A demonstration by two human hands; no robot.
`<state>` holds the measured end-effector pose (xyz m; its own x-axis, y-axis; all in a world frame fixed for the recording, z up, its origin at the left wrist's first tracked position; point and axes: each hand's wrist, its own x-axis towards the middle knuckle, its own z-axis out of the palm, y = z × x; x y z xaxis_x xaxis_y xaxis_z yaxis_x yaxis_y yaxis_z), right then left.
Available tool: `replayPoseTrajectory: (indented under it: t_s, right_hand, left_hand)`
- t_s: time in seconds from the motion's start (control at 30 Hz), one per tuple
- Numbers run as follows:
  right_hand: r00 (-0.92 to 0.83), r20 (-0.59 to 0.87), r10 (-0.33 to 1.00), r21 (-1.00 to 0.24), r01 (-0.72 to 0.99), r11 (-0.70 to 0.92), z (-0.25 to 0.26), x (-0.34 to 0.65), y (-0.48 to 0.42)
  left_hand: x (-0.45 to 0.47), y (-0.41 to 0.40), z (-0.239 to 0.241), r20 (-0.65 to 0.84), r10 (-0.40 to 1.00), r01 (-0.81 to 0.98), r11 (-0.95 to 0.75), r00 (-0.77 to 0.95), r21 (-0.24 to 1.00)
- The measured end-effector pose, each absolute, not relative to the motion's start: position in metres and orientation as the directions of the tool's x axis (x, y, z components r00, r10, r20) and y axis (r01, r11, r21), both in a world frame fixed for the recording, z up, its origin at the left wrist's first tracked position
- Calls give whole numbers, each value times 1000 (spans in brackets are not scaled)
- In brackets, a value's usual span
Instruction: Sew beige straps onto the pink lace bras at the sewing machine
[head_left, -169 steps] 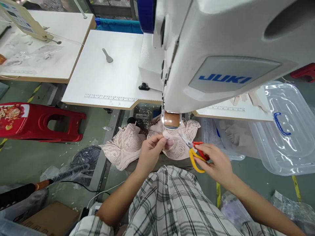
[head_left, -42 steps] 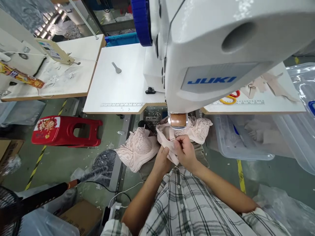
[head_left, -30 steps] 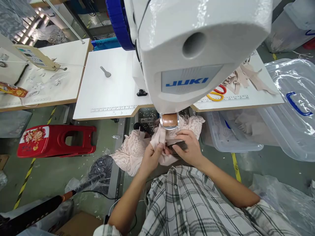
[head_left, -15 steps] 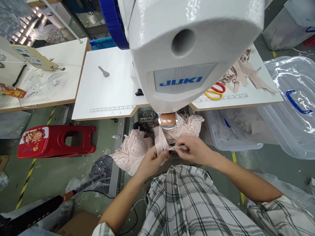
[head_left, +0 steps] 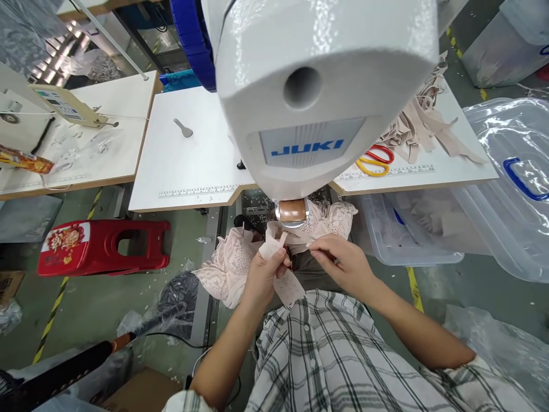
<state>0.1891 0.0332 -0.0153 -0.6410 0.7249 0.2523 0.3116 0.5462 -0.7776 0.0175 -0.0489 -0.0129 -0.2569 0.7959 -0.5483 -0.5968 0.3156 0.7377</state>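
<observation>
Below the white JUKI sewing machine [head_left: 321,80] lies a pale pink lace bra [head_left: 229,263], with another lace cup [head_left: 337,218] to the right of the machine's lower end. My left hand [head_left: 262,277] is closed around a beige fabric band [head_left: 290,288], whose free end hangs towards my lap. To the right, my right hand [head_left: 343,260] pinches with thumb and forefinger at the end of a thin beige strap [head_left: 300,234] that runs left under the machine head. The machine's needle area is hidden behind its head.
Red-and-yellow scissors [head_left: 375,160] and beige fabric strips [head_left: 422,129] lie on the right tabletop. Clear plastic bins [head_left: 412,257] stand right of my legs. A red stool [head_left: 103,246] is on the floor at left. A small grey tool [head_left: 183,128] rests on the white table.
My hands have moved apart; the twisted piece between them is now loose. The band's end now hangs down from my left hand, and my right hand has shifted slightly right.
</observation>
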Motion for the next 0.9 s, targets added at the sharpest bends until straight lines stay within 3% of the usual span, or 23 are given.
replayPoseTrajectory:
  t_s: [0.17,0.3,0.73,0.9]
  right_hand:
    - [-654,427,624,-673,230,702,-19,178,27]
    - [-644,474,600,-640,217,738,-21,166,24]
    - [-593,288,752,-835,229,500,-28,163,24]
    - [-664,262,701,-833,211,511,-27,166,33]
  left_hand:
    - [20,-53,-15,-466,819,-464,287,-335,838]
    - [24,-58,-16,-432,808,-452,236,-401,860]
    - [34,-61,-10,-271,841,-101,254,-468,962]
    - [29,-62,-11,-202,877,44,245,-437,969]
